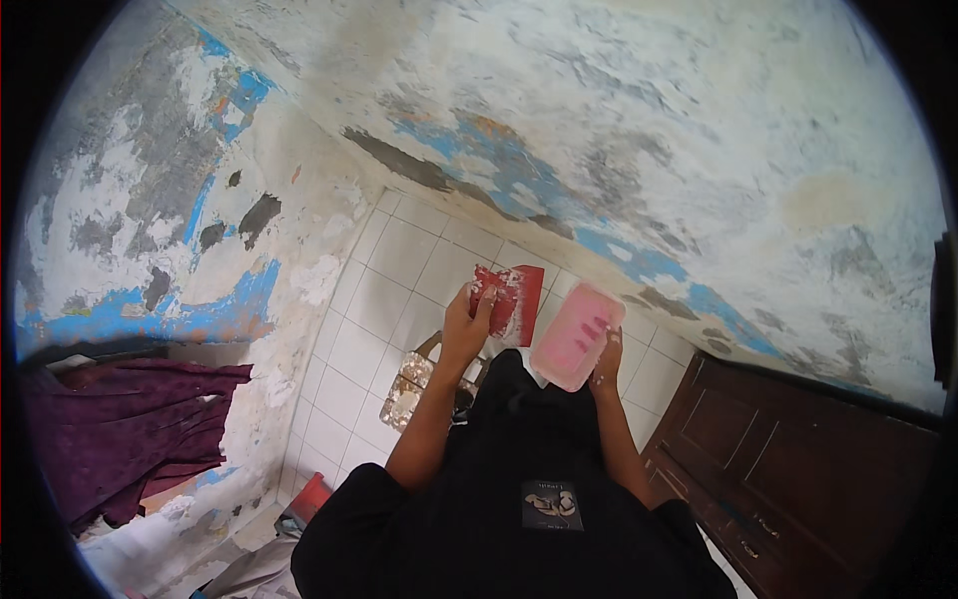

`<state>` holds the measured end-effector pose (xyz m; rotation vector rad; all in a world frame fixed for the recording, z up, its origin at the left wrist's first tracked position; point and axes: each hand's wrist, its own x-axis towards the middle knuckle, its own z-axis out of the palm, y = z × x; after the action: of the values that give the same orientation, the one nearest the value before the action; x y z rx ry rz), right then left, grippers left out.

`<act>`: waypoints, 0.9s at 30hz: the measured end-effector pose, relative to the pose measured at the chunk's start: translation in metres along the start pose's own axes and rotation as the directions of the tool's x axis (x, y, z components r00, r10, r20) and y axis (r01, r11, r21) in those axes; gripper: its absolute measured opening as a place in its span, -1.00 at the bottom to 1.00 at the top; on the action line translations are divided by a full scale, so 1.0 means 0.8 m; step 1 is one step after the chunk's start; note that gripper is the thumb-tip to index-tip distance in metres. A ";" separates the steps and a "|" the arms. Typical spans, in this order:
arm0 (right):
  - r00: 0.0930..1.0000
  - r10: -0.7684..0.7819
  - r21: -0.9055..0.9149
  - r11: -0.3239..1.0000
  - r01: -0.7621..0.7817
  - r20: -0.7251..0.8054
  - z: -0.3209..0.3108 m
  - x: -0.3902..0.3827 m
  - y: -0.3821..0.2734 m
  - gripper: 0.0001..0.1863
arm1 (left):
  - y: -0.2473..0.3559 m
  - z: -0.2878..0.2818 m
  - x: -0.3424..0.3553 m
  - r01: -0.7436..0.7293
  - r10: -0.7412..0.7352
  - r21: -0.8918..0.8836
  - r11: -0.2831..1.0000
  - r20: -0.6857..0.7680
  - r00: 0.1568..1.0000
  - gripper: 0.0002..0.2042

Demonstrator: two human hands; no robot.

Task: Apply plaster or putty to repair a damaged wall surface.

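My left hand (462, 327) is closed on a red plastic putty spreader (518, 304), the thumb pressed on its face. White filler is smeared over the spreader's blade. In my right hand (607, 361) is a pink plastic tub (571, 339), gripped by its right side and tilted so its inside faces up. Dark finger shapes show through the tub's wall, and a pale coating lies inside it. Spreader and tub are held apart, side by side in front of my body.
Patchy walls (639, 90) with blue paint remnants meet in a corner ahead. On the white tiled floor (344, 364) stands a splattered, box-like object (404, 394). A dark wooden cabinet (798, 454) is at right. Purple cloth (150, 424) hangs at left, above a red container (311, 497).
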<state>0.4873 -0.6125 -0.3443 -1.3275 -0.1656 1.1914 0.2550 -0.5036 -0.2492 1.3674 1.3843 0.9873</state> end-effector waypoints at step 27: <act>1.000 0.002 0.075 0.997 -0.003 0.013 -0.165 -0.172 0.050 -0.42 | -0.005 0.107 -0.275 0.273 -0.227 -0.140 0.952 0.276 0.934 -0.72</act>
<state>0.4940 -0.8076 -0.3482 -1.2547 -0.1271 1.1973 0.3270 -0.7279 -0.2586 1.1100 1.2083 0.7159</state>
